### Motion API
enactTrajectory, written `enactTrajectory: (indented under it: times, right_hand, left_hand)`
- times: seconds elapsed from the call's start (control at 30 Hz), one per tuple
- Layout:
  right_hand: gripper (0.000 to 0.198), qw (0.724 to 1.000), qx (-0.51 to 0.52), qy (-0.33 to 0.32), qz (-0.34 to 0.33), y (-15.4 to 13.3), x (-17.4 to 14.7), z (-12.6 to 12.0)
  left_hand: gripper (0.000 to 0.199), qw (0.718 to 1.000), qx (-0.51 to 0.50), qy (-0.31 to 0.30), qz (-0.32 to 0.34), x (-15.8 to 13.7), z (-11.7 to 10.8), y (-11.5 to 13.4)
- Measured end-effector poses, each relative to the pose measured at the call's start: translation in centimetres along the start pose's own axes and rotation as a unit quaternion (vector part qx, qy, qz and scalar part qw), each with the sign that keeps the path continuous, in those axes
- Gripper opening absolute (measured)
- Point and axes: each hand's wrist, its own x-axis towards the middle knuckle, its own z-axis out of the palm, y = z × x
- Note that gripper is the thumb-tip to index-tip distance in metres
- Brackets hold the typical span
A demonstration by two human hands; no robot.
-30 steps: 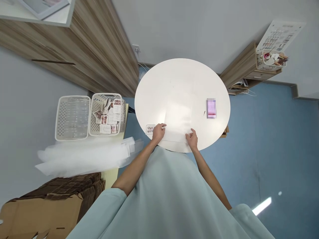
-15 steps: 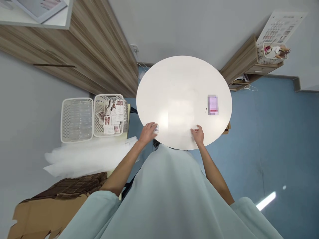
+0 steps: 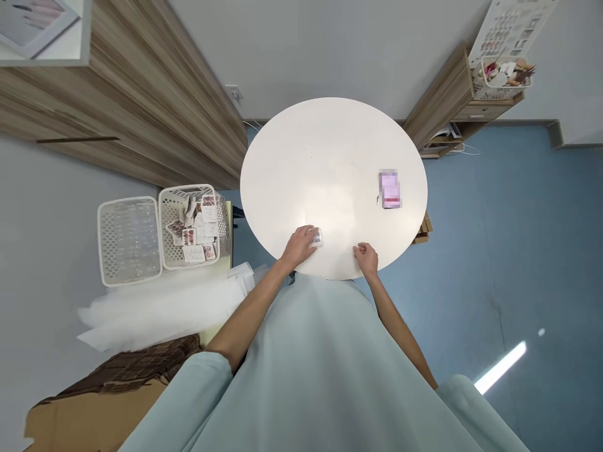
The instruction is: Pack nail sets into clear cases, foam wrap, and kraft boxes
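My left hand [image 3: 299, 247] is closed on a small clear flat pack [image 3: 318, 237] with dark pieces inside, at the near side of the white oval table [image 3: 325, 138]. The fingers cover the pack's left part. My right hand [image 3: 367, 258] rests by the table's near edge, to the right of the pack. Its fingers are curled and pinched together; anything between them is too small or too clear to make out. Farther back on the right of the table lies a blurred pink rectangular thing [image 3: 390, 189], out of reach of both hands.
On the left, one white basket [image 3: 160, 229] holds several printed cards and packs; another basket [image 3: 100, 242] holds clear plastic pieces. White wrapping sheets [image 3: 164, 311] and flattened cardboard [image 3: 89, 414] lie nearer. A wooden cabinet [image 3: 179, 94] stands behind them.
My left hand has moved right over the table with the clear pack, closer to my right hand. The right hand's fingers have curled in more. The whole view has shifted slightly.
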Motion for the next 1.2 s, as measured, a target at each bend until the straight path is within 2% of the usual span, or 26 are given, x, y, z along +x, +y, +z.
enactTrajectory:
  times: [0.1, 0.2, 0.4, 0.5, 0.57, 0.67, 0.8, 0.87, 0.97, 1.07, 1.2]
  right_hand:
    - [0.029, 1.000, -0.003, -0.013, -0.006, 0.3, -0.1, -0.3]
    - [0.026, 1.000, -0.011, -0.021, -0.006, 0.5, -0.2, -0.4]
    - [0.021, 0.999, -0.012, -0.036, -0.007, 0.2, -0.4, -0.6]
    - [0.022, 0.999, -0.016, -0.033, -0.021, -0.3, -0.8, -0.8]
    - [0.022, 0.998, -0.025, -0.029, -0.049, -1.0, -1.2, -0.9]
    - [0.022, 0.991, -0.046, -0.027, -0.126, -2.3, -2.1, -0.9]
    - [0.021, 0.964, -0.099, -0.050, -0.243, -4.5, -3.0, 0.4]
    - [0.022, 0.945, -0.132, -0.076, -0.290, -5.6, -3.2, 1.6]
    - [0.024, 0.914, -0.179, -0.120, -0.343, -7.0, -3.1, 3.7]
    - [0.027, 0.884, -0.221, -0.154, -0.381, -7.7, -2.9, 5.7]
    - [0.028, 0.863, -0.267, -0.174, -0.391, -7.9, -3.0, 7.4]
  left_hand:
    - [0.066, 1.000, 0.000, -0.029, 0.009, 2.0, 1.3, 2.0]
    - [0.066, 0.998, 0.008, -0.057, 0.002, 2.7, 2.3, 2.7]
    - [0.079, 0.998, -0.025, -0.050, -0.014, 1.5, 2.8, 1.6]
    - [0.079, 0.998, -0.033, -0.043, -0.018, 0.9, 2.6, 1.0]
    - [0.076, 0.998, -0.031, -0.043, -0.014, 0.8, 2.4, 0.9]
    - [0.073, 0.998, -0.031, -0.043, -0.017, 0.8, 2.3, 1.0]
    - [0.071, 0.998, -0.055, -0.030, -0.031, 0.6, 1.9, 1.7]
    - [0.059, 0.994, -0.086, 0.001, -0.067, 0.4, 1.6, 2.2]
    - [0.040, 0.972, -0.157, 0.046, -0.169, 0.1, 0.9, 2.9]
    - [0.038, 0.943, -0.205, 0.046, -0.260, 0.1, 0.3, 3.3]
    - [0.022, 0.924, -0.195, 0.039, -0.328, 0.8, 0.5, 3.1]
